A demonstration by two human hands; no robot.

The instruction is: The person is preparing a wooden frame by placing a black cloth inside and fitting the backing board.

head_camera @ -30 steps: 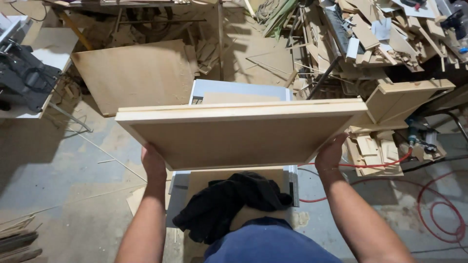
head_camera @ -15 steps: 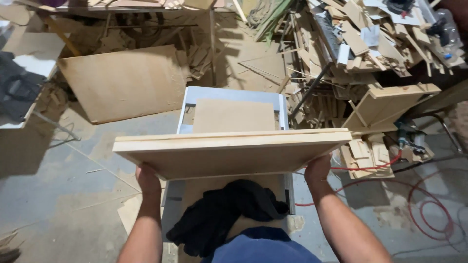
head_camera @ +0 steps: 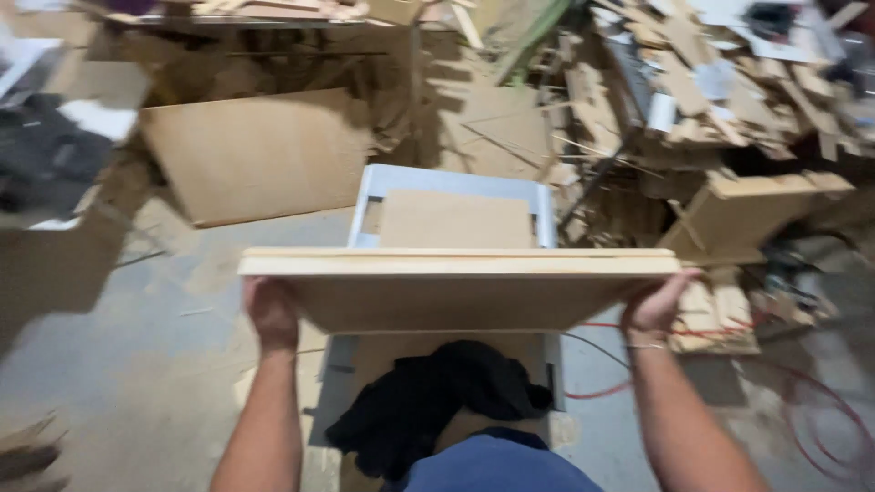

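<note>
I hold a pale wooden panel with a framed edge (head_camera: 456, 287) out in front of me, roughly level and tilted slightly up at the far edge. My left hand (head_camera: 270, 312) grips its left side from below. My right hand (head_camera: 654, 305) grips its right side, with a thin bracelet on the wrist. Under the panel stands a light grey work table (head_camera: 453, 182) with a brown board (head_camera: 456, 220) lying on it. A black cloth (head_camera: 437, 401) lies on the near end of that table.
A large brown sheet (head_camera: 260, 155) lies on the concrete floor at the far left. Piles of wood offcuts (head_camera: 729, 100) fill the right side, with a wooden box (head_camera: 752, 211) among them. A red hose (head_camera: 820, 428) curls on the floor at right.
The panel has come lower and flatter, showing more of its front edge and more of the grey table behind it. The view has shifted right and is blurred.
</note>
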